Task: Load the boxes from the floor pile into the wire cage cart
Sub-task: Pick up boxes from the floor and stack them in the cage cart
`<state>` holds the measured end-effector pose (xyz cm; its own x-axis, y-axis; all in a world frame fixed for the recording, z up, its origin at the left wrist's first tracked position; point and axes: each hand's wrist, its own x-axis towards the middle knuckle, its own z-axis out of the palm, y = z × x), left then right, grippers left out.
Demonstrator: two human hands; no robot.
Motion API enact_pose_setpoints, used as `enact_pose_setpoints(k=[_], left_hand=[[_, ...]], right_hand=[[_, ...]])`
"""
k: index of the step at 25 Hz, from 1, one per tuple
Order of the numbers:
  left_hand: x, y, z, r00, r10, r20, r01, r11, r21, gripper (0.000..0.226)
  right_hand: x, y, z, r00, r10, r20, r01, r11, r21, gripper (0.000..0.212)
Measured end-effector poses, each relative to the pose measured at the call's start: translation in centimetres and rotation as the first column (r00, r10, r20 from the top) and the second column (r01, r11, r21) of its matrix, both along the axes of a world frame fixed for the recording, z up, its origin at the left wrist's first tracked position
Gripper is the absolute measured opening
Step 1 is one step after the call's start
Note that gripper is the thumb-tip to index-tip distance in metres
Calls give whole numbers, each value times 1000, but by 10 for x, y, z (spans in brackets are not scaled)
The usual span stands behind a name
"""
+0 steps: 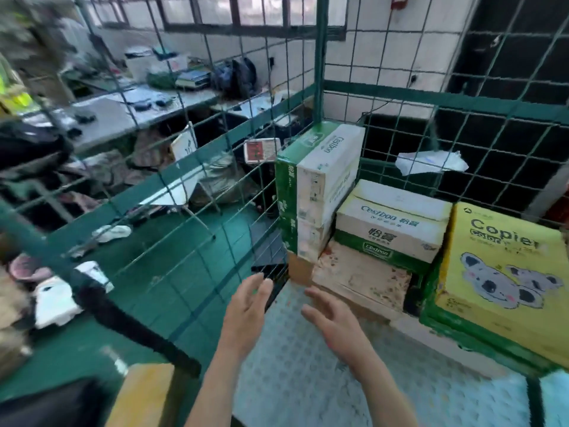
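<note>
The green wire cage cart fills the view, with a patterned metal floor. Inside it, a green and white Cestbon box stands on end in the far left corner. A second Cestbon box lies flat on a stained brown carton. A yellow Copier box with koalas sits at the right. My left hand and my right hand hover over the cart floor, fingers straight, holding nothing, just short of the brown carton.
A yellow box corner shows at the bottom left, outside the cage. Beyond the left mesh lie a green floor with scattered clothing and shoes and a cluttered workbench. A crumpled paper hangs on the back mesh.
</note>
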<state>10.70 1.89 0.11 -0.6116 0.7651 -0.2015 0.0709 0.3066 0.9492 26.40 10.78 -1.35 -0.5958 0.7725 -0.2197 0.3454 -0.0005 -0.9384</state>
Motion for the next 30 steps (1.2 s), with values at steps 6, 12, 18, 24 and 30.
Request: enact_pose_setpoints(k=[6,12,18,24,30], left_hand=[[-26,-107,12,954,297,-50,-296,955,16,67],[-48,-222,11,855,516,-51,-514,856,48,73],[-57,-379,2,692,721,24,-721,691,49,61],[-34,-519,-14,574,816,62,-819,573,40,59],[1,-639,-16,338,935,111,-941,333,65,17]], right_hand=[[-57,-69,0,956,294,-27,-294,956,-21,48],[-114,-149,12,863,505,-27,-505,863,-12,41],[-152,-283,5,716,698,13,-696,716,-55,37],[-170,-412,-7,601,797,57,-791,604,-97,30],[-174,-528,-17,433,898,71,-888,439,-136,32]])
